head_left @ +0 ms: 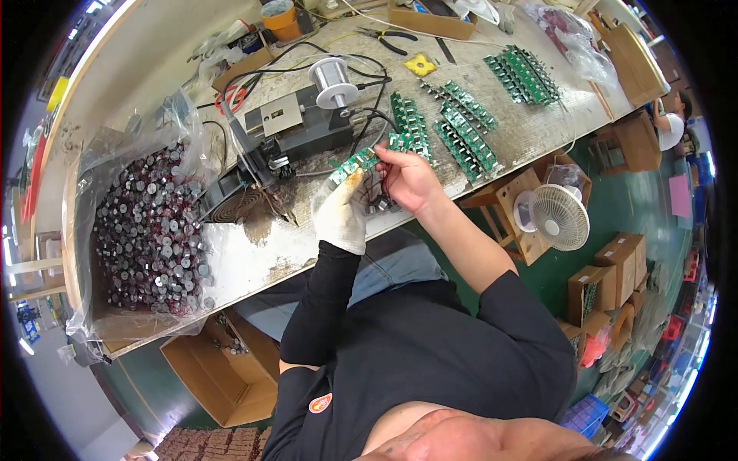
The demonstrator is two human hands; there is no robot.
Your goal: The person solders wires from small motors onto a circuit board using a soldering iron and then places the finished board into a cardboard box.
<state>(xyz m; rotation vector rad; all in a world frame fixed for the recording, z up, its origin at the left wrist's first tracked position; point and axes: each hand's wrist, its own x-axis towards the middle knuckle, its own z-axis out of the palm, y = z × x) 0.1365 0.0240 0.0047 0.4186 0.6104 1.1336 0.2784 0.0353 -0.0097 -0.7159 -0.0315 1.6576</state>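
Observation:
My left hand [340, 215], in a white glove with a black sleeve above it, grips a green circuit board strip [355, 164] over the front of the bench. My bare right hand [413, 181] is closed at the right end of that strip, thumb and finger pinched together. What sits between those fingertips is too small to make out. Dark red wires and small metal motors [380, 204] lie below and between my hands. Just behind, the soldering machine [311, 127] carries a spool of solder wire [333, 82]. Another green board strip [411, 123] lies beyond my right fingers.
A plastic-lined box of small motors [154, 230] stands at the left. More board strips [465, 142] lie to the right, with further ones [523, 75] farther back. Pliers [392, 40] and a yellow sponge [420, 64] are at the back. A white fan [557, 217] stands off the bench's edge.

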